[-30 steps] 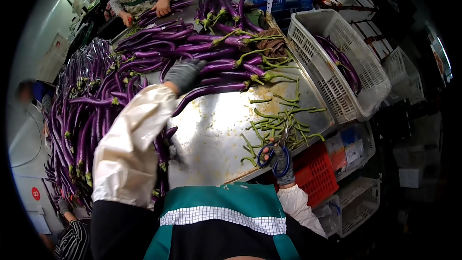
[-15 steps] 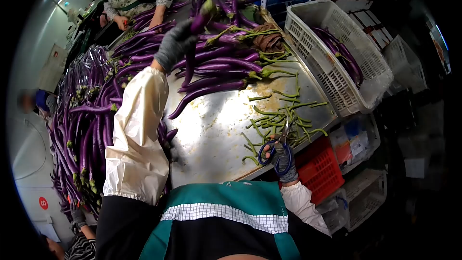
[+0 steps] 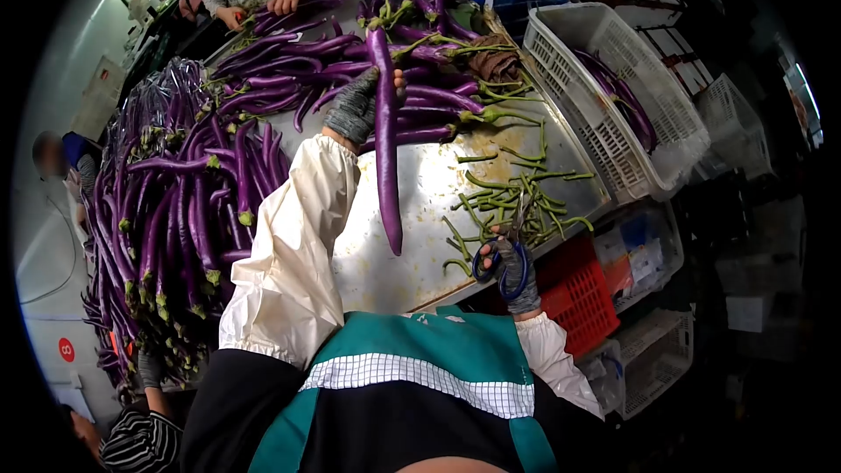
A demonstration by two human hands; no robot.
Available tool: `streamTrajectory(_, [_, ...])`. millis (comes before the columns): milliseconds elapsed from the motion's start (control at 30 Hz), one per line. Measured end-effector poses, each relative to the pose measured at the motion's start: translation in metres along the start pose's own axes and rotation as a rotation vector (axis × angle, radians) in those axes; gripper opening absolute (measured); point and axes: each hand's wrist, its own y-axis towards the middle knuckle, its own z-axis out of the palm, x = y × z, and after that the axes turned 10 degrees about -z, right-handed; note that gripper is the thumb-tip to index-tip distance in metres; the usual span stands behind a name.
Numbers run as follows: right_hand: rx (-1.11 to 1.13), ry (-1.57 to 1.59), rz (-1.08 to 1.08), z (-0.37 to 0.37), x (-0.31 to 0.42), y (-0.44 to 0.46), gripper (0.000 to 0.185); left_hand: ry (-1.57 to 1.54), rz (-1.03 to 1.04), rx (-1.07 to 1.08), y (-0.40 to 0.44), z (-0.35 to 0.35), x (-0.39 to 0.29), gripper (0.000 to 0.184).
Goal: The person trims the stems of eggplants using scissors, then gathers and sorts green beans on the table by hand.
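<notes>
My left hand (image 3: 357, 107), in a grey glove with bare fingertips, is closed round a long purple eggplant (image 3: 386, 149). Its green cap points away from me and its tip toward me, above the metal table (image 3: 368, 271). My right hand (image 3: 519, 289), gloved the same way, grips scissors (image 3: 526, 267) by their dark blue handles. The scissor blades point away from me over a pile of cut green stems (image 3: 491, 201). More eggplants (image 3: 429, 96) lie just beyond my left hand, several with stems on.
A large heap of eggplants (image 3: 175, 219) covers the left side. At the right edge stands a white crate (image 3: 613, 127) with eggplants inside. A red basket (image 3: 578, 307) sits below the table's right edge. Across the table, a co-worker's hands (image 3: 285, 0) handle eggplants.
My left hand has moved right and a little toward me. The eggplant it holds has come lower and now shows its full length. My right hand and the scissors have barely moved.
</notes>
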Motion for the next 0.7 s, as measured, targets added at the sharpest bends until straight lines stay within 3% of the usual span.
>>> streamTrajectory(133, [-0.003,-0.022,-0.019,-0.003,-0.001,-0.008,0.028,-0.089,-0.026,0.062,0.004,-0.011,0.014,0.03])
streamTrajectory(267, [-0.011,0.018,-0.025,-0.002,0.001,-0.011,0.028,-0.219,-0.128,-0.016,0.003,-0.008,0.02,0.03])
streamTrajectory(467, [0.033,-0.137,-0.048,0.01,0.021,-0.022,0.031,0.058,-0.146,0.106,-0.011,-0.005,0.05,0.035])
streamTrajectory(533, [0.036,-0.196,-0.058,0.015,0.027,-0.022,0.031,0.098,-0.251,0.258,-0.016,0.0,0.059,0.036])
streamTrajectory(600, [0.066,-0.25,-0.084,0.017,0.032,-0.02,0.032,0.123,-0.291,0.257,-0.03,0.015,0.072,0.037])
streamTrajectory(700, [0.143,-0.367,-0.133,0.027,0.047,-0.015,0.04,0.306,-0.368,0.056,-0.055,0.032,0.094,0.041])
